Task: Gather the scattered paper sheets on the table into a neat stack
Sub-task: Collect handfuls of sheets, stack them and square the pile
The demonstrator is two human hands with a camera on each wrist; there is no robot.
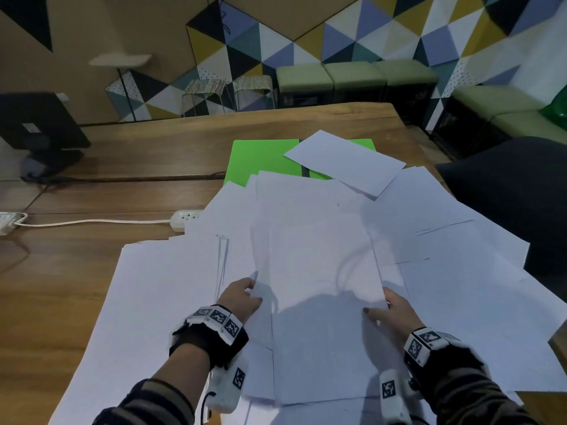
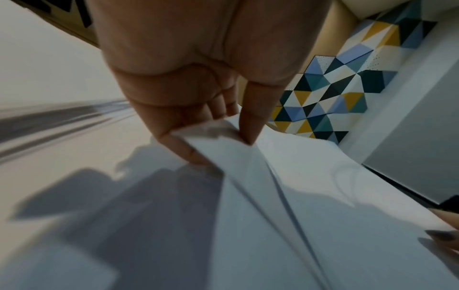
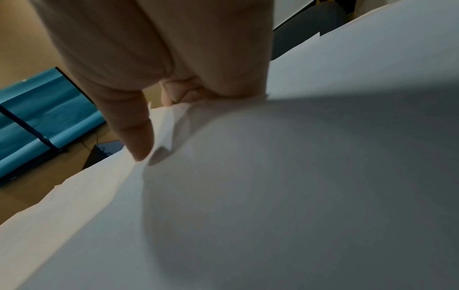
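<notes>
Several white paper sheets lie scattered and overlapping across the near half of the wooden table. A small bundle of sheets is lifted and bowed in the middle between both hands. My left hand pinches its near left corner, with the thumb on top and the fingers beneath the bundle of sheets. My right hand pinches the near right corner of the bundle of sheets. One loose sheet lies partly on a green folder farther back.
A white power strip with its cable lies left of the papers. A black monitor stands at the far left. A dark chair is at the table's right edge. Stools and green benches line the patterned wall behind.
</notes>
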